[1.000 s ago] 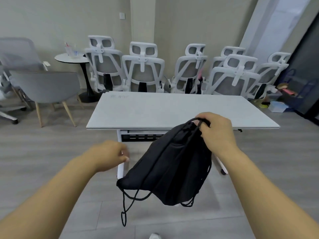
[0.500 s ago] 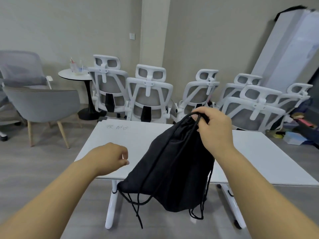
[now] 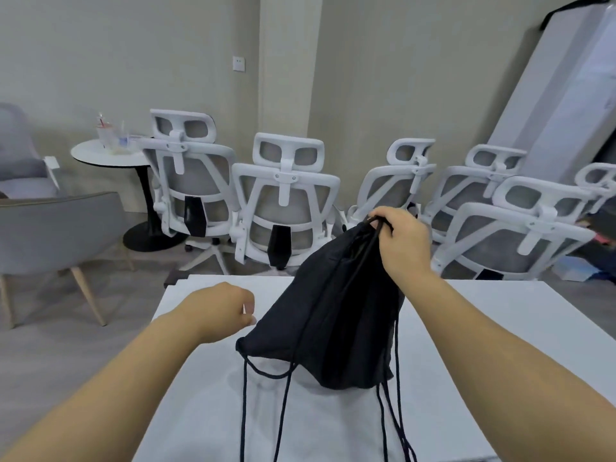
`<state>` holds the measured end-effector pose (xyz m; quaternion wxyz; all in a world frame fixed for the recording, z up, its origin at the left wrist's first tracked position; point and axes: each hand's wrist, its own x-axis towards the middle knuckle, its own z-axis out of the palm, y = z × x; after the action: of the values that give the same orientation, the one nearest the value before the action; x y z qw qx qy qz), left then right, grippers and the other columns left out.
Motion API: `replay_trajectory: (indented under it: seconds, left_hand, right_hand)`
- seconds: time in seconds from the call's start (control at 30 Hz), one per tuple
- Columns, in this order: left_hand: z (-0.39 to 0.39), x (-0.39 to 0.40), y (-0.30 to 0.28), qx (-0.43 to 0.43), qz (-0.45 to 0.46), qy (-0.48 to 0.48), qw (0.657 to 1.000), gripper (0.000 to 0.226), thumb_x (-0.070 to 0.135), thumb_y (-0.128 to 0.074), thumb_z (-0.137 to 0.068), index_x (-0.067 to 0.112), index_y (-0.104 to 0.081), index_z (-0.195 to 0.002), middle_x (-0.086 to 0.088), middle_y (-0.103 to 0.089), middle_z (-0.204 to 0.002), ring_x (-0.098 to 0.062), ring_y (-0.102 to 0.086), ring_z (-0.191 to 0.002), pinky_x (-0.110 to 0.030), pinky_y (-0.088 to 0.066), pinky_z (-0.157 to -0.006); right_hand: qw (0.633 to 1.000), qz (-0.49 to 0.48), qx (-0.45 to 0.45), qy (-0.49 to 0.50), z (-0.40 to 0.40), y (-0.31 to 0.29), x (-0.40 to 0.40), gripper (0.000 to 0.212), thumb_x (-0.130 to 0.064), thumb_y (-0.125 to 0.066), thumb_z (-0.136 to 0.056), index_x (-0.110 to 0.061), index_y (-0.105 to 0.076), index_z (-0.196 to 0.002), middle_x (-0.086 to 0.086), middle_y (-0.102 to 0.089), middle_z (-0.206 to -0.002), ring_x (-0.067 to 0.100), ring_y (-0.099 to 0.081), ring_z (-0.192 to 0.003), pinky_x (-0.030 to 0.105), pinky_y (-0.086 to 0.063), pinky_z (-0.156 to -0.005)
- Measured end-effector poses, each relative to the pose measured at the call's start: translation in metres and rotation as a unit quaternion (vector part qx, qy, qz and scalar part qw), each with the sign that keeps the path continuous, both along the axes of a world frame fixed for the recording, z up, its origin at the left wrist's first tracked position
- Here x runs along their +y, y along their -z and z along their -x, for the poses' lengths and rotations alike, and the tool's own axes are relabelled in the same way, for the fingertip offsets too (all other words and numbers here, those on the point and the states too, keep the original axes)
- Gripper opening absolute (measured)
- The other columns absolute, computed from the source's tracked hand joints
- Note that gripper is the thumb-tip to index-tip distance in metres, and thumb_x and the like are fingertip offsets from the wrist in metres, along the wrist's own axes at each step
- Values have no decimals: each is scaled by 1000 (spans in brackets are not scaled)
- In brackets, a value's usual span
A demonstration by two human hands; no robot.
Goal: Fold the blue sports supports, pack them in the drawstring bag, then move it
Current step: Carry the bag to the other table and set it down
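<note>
Currently the right hand point(image 3: 401, 243) grips the gathered neck and cords of the black drawstring bag point(image 3: 333, 315), fingers curled round the top. Bag hangs from that grip over the white table point(image 3: 500, 345); bottom edge looks at or just above the tabletop, can't tell if it touches. Bag body is bulged, closed at the neck, leaning down-left from the hand. Contents not visible, so the blue supports can't be confirmed from this view. Black cords point(image 3: 283, 411) trail off the bag's lower corners toward the near edge of the frame, on both its left and right sides.

Left hand point(image 3: 221, 310) is just beside the bag's left edge, over the table, fingers loosely curled, holding nothing. Thumb tip is near the fabric; contact unclear. Both forearms are bare, reaching in from the bottom corners.

Background: row of white mesh office chairs point(image 3: 286, 201) behind the table's far edge, backs facing the camera. Small round white side table point(image 3: 103, 156) on a black pedestal at left with clear cups on it. Grey armchair point(image 3: 50, 228) at far left. Large white panel point(image 3: 566, 88) leaning against the wall at right. Grey wood-look floor point(image 3: 83, 328).
</note>
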<state>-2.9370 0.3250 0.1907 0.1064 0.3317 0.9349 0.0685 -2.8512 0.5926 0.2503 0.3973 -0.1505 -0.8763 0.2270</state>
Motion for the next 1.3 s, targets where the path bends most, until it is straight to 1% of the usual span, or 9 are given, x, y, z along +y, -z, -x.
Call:
replay_trajectory:
  seconds: [0.17,0.33,0.5,0.67,0.77,0.83,0.97,1.17,1.3]
  left_hand:
    - [57,10,6,-13,10,-4,1000,19,43,-53,-89,29,-63,-98,10,-64,-102,-15,-60,-92,-29,-49,-75]
    - [73,16,19,-16,39,-6,999,19,44,-52,-89,30,-61,-99,10,-61,-103,-16,-57,-93,-27,-41,-69]
    - [55,17,27,-19,52,-8,998,21,44,-52,-89,29,-61,-101,5,-61,-107,-19,-58,-97,-29,-46,-75]
    - [1,14,32,-32,49,-21,998,21,41,-53,-89,25,-63,-98,5,-63,-103,-19,-59,-93,-30,-48,-78]
    - [-41,11,40,-35,51,-32,998,22,41,-52,-89,23,-62,-97,3,-63,-103,-19,-60,-92,-30,-48,-77]
    - [-71,9,46,-41,67,-39,996,19,42,-51,-90,25,-60,-94,4,-60,-105,-17,-57,-90,-28,-45,-74]
    - [-125,6,56,-56,94,-59,992,20,40,-51,-91,25,-61,-100,2,-58,-112,-19,-55,-92,-28,-43,-77]
    - [-185,6,54,-77,131,-64,986,28,33,-53,-92,13,-63,-108,-5,-63,-116,-24,-57,-106,-34,-47,-85]
    - [-210,5,44,-92,157,-71,981,27,32,-53,-92,8,-63,-101,-6,-63,-107,-24,-54,-93,-32,-43,-79]
  right_hand:
    - [996,-18,91,-16,43,13,9,32,15,-46,-83,-1,-70,-97,9,-70,-94,2,-53,-88,0,-35,-87]
    - [990,-107,45,-79,40,57,9,30,-4,-42,-87,-2,-71,-94,9,-70,-88,22,-64,-84,32,-51,-80]
    - [977,-150,16,-152,-6,80,-13,29,-2,-42,-84,-3,-71,-88,5,-69,-82,21,-61,-79,28,-49,-75]
    - [955,-190,-72,-217,-71,107,-25,23,-7,-48,-82,-13,-69,-89,-1,-67,-78,21,-60,-67,32,-50,-57]
    - [936,-221,-140,-235,-106,119,-30,23,-12,-49,-78,-20,-69,-86,-7,-66,-74,18,-60,-62,25,-47,-50]
    - [922,-225,-208,-238,-123,121,-35,22,-12,-53,-79,-22,-70,-90,-7,-68,-79,19,-63,-69,27,-49,-54]
    - [895,-166,-356,-211,-139,118,-41,27,-13,-47,-90,-24,-62,-110,-3,-63,-109,23,-57,-100,37,-50,-79]
    - [858,-125,-463,-186,-159,110,-34,32,-15,-51,-89,-33,-61,-114,-2,-62,-114,24,-58,-103,33,-49,-79]
    - [832,-142,-504,-181,-175,93,-32,29,-13,-54,-88,-29,-64,-109,-1,-64,-112,23,-61,-95,30,-49,-75]
